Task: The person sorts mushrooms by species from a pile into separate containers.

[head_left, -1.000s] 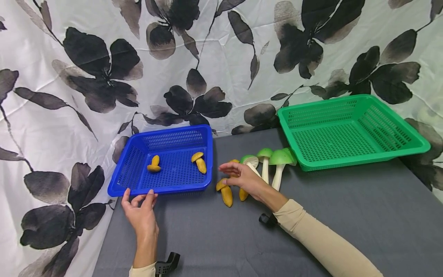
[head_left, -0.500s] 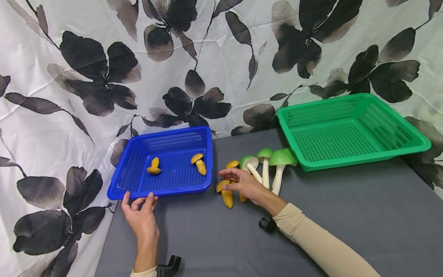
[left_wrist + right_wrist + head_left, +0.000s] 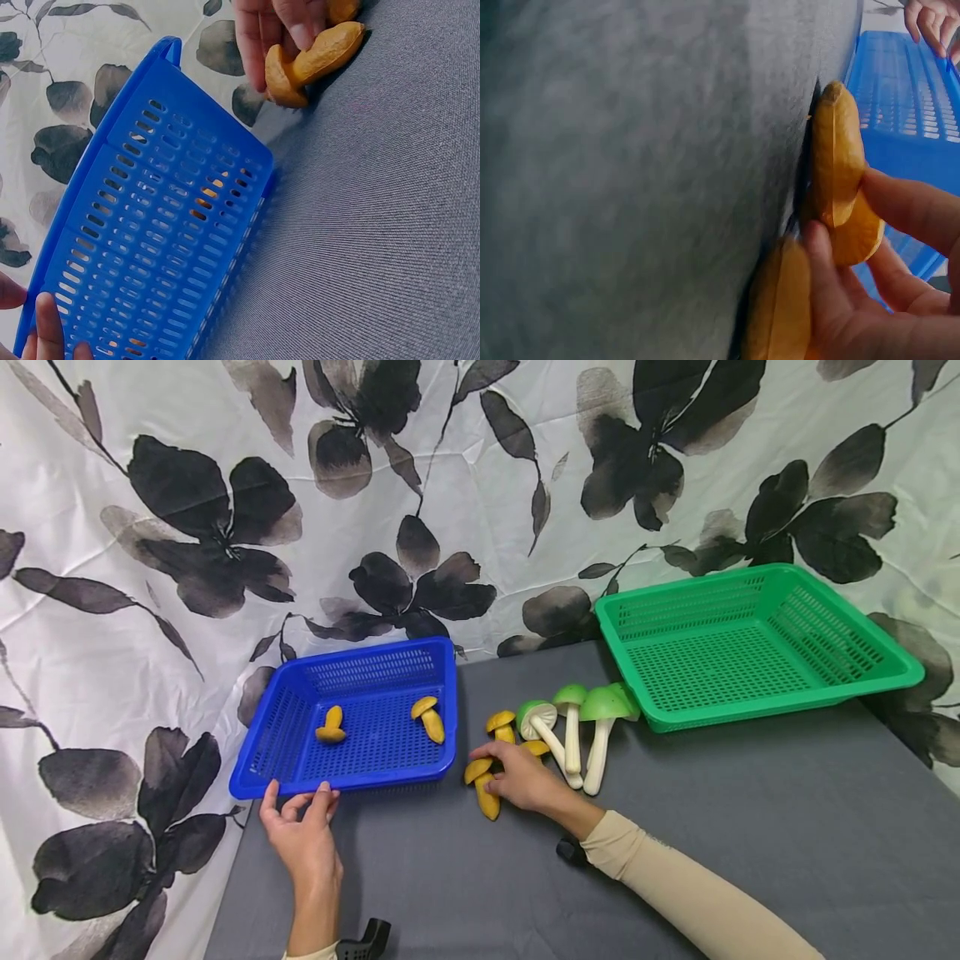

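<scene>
At the centre of the head view, the right hand [image 3: 521, 777] has its grip together on a yellow mushroom [image 3: 487, 802], thumb on one side and fingertips on the other. That mushroom is near the right side of the blue basket [image 3: 360, 779], its cap toward the upper left and its stem pointing to the bottom of the frame; whether it touches the grey bench [image 3: 435, 893], I cannot tell. Another yellow mushroom [image 3: 500, 722] shows just above the hand, and a yellow cap [image 3: 536, 747] peeks out behind it.

At the lower left, the left hand [image 3: 303, 843] has its grip clamped on the basket's near rim. Inside lie a left mushroom [image 3: 332, 727] and a right mushroom [image 3: 430, 720], both yellow and well apart.

Right of centre, green-capped mushrooms [image 3: 600, 703] with white stems lie in a cluster, beside the green basket [image 3: 727, 668] at the upper right. Across the top hangs a white cloth [image 3: 465, 468] with dark flowers. Cream sleeves [image 3: 690, 877] cover both forearms.
</scene>
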`<state>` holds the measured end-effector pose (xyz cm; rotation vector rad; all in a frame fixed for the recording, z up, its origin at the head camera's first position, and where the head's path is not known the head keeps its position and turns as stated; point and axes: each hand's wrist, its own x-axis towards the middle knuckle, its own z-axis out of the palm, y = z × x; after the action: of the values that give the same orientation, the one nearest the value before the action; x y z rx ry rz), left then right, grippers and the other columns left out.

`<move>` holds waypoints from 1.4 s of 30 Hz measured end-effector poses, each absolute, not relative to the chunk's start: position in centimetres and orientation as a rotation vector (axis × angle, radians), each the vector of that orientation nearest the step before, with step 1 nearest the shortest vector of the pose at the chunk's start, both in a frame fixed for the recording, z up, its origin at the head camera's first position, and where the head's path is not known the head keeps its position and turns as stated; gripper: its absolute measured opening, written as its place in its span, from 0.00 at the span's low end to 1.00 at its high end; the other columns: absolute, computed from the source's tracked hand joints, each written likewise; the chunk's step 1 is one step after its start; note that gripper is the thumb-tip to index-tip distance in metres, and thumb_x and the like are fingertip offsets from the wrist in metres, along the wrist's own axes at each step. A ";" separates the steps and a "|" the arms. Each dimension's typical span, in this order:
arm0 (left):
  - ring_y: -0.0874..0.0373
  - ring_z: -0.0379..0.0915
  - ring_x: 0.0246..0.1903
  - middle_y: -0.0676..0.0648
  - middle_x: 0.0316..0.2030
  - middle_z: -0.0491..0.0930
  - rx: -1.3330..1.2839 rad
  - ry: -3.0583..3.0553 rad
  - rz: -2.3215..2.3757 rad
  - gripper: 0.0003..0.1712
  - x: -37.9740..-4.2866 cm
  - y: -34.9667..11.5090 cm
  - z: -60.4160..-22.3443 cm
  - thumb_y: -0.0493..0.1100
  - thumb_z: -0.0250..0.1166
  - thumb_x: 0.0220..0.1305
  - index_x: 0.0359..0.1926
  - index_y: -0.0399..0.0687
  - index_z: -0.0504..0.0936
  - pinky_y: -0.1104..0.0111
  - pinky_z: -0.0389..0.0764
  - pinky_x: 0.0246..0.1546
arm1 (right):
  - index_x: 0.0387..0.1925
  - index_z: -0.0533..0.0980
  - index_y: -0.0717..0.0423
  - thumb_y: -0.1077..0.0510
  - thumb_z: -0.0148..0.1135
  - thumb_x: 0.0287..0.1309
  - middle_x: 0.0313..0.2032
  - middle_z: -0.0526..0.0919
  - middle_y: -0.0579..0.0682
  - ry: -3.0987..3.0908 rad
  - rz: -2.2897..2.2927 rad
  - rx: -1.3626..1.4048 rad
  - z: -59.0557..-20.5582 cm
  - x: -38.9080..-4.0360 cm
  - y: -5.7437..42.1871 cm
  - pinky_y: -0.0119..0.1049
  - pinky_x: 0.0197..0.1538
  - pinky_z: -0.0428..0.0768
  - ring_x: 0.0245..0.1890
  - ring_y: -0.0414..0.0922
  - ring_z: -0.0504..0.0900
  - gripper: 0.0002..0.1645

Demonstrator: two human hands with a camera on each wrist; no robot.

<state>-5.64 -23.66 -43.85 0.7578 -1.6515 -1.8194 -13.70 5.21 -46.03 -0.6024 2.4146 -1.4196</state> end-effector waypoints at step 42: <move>0.53 0.86 0.37 0.42 0.43 0.69 0.724 -1.641 -1.797 0.48 -5.8 -23.5 -43.7 0.36 0.70 0.65 0.77 0.51 0.52 0.70 0.87 0.44 | 0.61 0.73 0.63 0.69 0.65 0.60 0.38 0.75 0.56 1.989 -1.615 -0.436 -44.0 -13.8 6.8 0.52 0.39 0.88 0.32 0.46 0.82 0.27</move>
<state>-5.79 -23.48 -43.74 0.7242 -1.6406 -1.7969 -13.83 6.76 -43.98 -0.4358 1.9892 -1.6154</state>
